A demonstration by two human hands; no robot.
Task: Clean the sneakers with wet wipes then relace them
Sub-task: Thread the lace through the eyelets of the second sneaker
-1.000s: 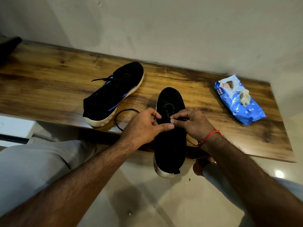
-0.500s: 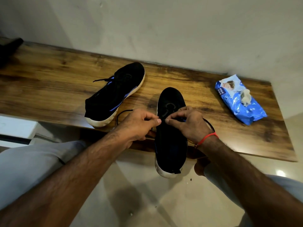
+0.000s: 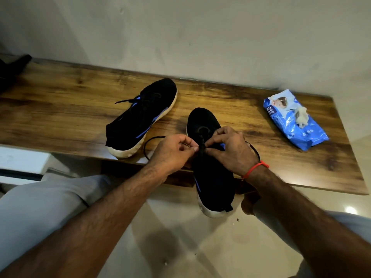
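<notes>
Bench (image 3: 60, 109): wood, set against far wall (image 3: 200, 37).

Near shoe (image 3: 212, 177): black, white sole, blue stripe. Toe far, on bench; heel overhanging near edge above pale floor (image 3: 180, 247).

Left hand (image 3: 172, 151): over near shoe's lacing, left side. Fingers curled, thumb and forefinger pinching black lace (image 3: 149, 142). Lace looping out left of hand onto bench, just beside far shoe's heel.

Right hand (image 3: 230, 149): over lacing, right side. Fingertips pinched on lace at eyelets, nearly touching left fingertips. More lace curving out behind right wrist. Red thread (image 3: 255, 169) round right wrist.

Far shoe (image 3: 140, 119): same make, lying left of near shoe, toe pointing far-right, heel at near edge. Already laced; lace ends sticking out left. Apart from near shoe.

Wipes pack (image 3: 297, 125): blue, on bench at right, well apart from shoes. Crumpled used wipe (image 3: 301, 117) on top of pack.

Dark object (image 3: 12, 69) at far-left end of bench; cannot tell what.

Grey-clad knees (image 3: 40, 207) at near left and near right, below forearms.
</notes>
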